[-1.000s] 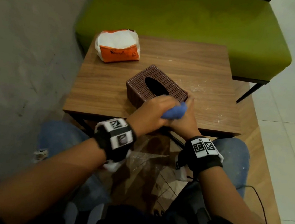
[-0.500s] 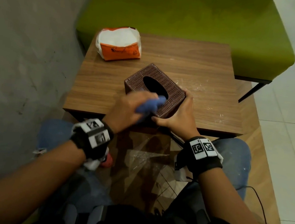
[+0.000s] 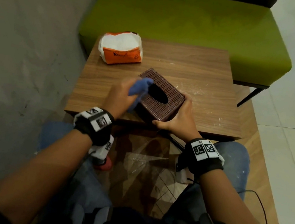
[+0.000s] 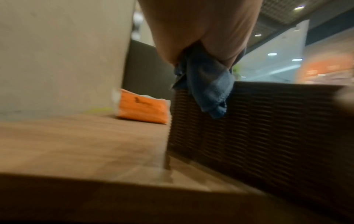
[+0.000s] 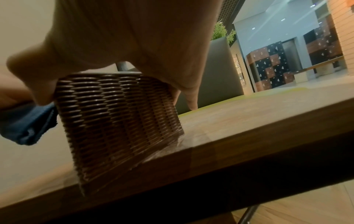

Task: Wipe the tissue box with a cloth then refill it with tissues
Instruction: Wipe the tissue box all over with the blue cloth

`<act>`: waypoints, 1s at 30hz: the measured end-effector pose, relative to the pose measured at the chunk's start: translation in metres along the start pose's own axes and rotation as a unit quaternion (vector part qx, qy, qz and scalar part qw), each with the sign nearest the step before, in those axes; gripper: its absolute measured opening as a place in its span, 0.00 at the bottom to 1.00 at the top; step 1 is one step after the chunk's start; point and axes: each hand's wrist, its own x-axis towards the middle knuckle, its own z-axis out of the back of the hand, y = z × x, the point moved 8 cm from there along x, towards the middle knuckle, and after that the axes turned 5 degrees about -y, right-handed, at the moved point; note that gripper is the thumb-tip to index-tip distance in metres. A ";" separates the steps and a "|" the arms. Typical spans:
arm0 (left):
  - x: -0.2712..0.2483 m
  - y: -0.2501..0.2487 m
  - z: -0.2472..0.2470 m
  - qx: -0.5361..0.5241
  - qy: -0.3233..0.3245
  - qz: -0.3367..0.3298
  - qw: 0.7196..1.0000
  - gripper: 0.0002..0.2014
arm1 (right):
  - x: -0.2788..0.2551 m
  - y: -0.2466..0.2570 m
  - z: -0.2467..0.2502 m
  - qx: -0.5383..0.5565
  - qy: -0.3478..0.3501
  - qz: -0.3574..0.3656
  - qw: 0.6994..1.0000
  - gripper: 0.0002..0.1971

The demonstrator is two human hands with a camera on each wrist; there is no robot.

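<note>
L hand (image 3: 121,96), fingers bunched round the blue cloth (image 3: 140,87), had moved from the near edge of the woven brown tissue box (image 3: 164,102) to its far-left top corner vs 0.5 s ago. R hand (image 3: 181,117) stayed clasped on the box's near-right corner, box at the wooden table (image 3: 202,72) front edge. Orange tissue pack (image 3: 121,49) lay well beyond the L grip; its print was unreadable.
</note>
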 end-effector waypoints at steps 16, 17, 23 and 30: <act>-0.057 -0.032 -0.003 -0.064 0.036 -0.135 0.988 0.16 | 0.036 0.033 -0.004 -0.098 -0.093 -0.130 0.982 0.33; -0.062 -0.038 -0.003 -0.063 0.067 -0.158 0.983 0.17 | 0.039 0.035 -0.006 -0.130 -0.106 -0.118 0.979 0.31; -0.001 0.014 0.016 0.038 0.061 -0.039 0.997 0.16 | 0.049 0.032 -0.008 -0.129 -0.101 -0.064 0.984 0.23; -0.056 -0.032 -0.015 0.021 0.031 -0.158 0.987 0.20 | 0.052 0.032 -0.009 -0.146 -0.110 -0.066 0.981 0.22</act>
